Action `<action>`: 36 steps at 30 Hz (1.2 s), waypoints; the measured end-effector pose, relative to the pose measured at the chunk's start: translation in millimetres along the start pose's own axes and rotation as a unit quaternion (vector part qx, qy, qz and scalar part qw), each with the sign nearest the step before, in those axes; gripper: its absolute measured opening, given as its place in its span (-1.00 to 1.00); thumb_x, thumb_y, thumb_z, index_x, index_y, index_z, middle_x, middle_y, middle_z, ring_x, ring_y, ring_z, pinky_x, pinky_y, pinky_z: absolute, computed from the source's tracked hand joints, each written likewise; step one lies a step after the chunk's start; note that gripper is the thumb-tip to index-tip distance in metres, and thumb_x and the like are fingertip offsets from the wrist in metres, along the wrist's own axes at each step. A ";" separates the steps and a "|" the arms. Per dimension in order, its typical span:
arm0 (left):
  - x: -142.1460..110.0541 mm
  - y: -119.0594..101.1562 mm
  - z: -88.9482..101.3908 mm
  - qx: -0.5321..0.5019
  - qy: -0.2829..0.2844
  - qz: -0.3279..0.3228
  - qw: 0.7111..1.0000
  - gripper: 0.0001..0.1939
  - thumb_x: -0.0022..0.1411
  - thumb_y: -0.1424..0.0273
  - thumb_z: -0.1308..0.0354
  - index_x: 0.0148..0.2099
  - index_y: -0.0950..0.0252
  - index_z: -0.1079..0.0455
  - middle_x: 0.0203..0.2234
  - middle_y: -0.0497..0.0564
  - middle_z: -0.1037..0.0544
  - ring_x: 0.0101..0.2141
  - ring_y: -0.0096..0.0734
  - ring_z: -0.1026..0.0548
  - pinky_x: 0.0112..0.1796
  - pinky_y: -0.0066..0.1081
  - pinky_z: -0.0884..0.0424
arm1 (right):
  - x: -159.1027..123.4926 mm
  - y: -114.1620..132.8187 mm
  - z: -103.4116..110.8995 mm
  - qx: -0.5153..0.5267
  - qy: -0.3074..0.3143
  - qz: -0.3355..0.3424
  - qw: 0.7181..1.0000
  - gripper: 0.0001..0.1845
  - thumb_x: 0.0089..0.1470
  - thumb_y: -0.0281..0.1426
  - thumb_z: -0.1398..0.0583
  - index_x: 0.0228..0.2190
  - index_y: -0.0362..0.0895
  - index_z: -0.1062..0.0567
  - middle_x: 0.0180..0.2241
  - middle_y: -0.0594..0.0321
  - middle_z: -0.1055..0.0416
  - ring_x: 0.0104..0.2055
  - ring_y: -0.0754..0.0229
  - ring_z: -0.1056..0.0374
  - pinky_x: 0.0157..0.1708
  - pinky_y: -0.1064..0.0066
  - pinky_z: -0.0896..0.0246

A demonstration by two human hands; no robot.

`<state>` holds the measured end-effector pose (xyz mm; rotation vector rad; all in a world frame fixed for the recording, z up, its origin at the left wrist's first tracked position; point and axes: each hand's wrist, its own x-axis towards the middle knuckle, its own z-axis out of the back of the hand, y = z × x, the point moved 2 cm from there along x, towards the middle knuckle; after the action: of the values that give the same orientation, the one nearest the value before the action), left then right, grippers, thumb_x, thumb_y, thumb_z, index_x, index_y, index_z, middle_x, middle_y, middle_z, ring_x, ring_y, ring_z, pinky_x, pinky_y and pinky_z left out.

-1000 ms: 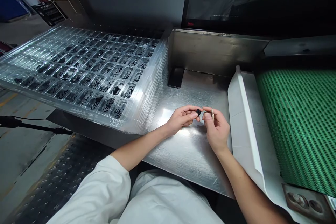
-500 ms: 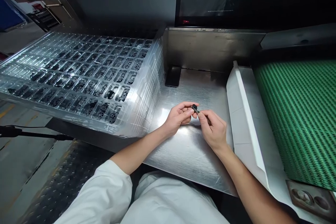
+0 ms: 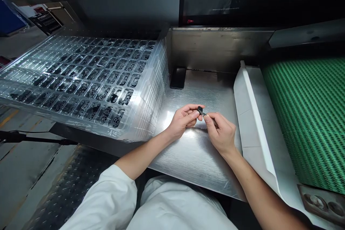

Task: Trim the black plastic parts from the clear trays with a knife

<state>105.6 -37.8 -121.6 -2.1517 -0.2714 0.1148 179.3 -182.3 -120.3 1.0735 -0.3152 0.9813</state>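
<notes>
2 hands [image 3: 183, 121] hold 1 black part [image 3: 199, 109], 1 tool [image 3: 203, 114].

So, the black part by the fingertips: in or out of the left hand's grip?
In: the left hand pinches the black part between thumb and fingers.

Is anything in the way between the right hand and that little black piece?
Nothing visible is. The left hand pinches the black piece; the slim tool held by the right hand points at it. Whether they touch is unclear.
</notes>
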 end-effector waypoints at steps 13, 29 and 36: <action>-0.6 -1.9 -0.4 0.002 -0.008 0.008 1.000 -0.48 0.17 0.15 -0.43 0.08 0.36 -0.53 -0.45 -0.05 -0.48 -0.61 -0.72 -0.08 -0.54 -0.48 0.08 | -0.6 0.1 -0.6 -0.012 -0.004 -0.002 1.000 -0.70 0.49 -0.25 -0.13 -0.32 -0.07 -0.47 -0.46 0.31 -0.39 -0.51 0.19 -0.27 -0.46 0.31 -0.06; 0.2 -1.8 -0.4 -0.007 -0.003 0.011 1.000 -0.52 0.18 0.20 -0.44 0.06 0.37 -0.53 -0.45 -0.05 -0.47 -0.62 -0.74 -0.09 -0.55 -0.50 0.09 | 0.2 -1.2 1.0 -0.010 -0.003 -0.001 1.000 -0.72 0.49 -0.27 -0.13 -0.31 -0.07 -0.47 -0.45 0.32 -0.39 -0.50 0.19 -0.28 -0.46 0.32 -0.06; -0.1 0.1 -0.3 -0.010 0.007 0.010 1.000 -0.53 0.21 0.20 -0.41 0.08 0.34 -0.54 -0.43 -0.04 -0.48 -0.62 -0.75 -0.07 -0.56 -0.50 0.13 | -1.4 -3.2 3.3 0.063 -0.017 -0.049 0.997 -0.68 0.49 -0.19 -0.13 -0.27 -0.08 -0.51 -0.45 0.31 -0.37 -0.50 0.17 -0.23 -0.45 0.33 -0.07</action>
<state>105.5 -38.1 -121.5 -2.1743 -0.2443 0.1078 181.9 -186.2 -121.5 1.2096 -0.2285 0.9058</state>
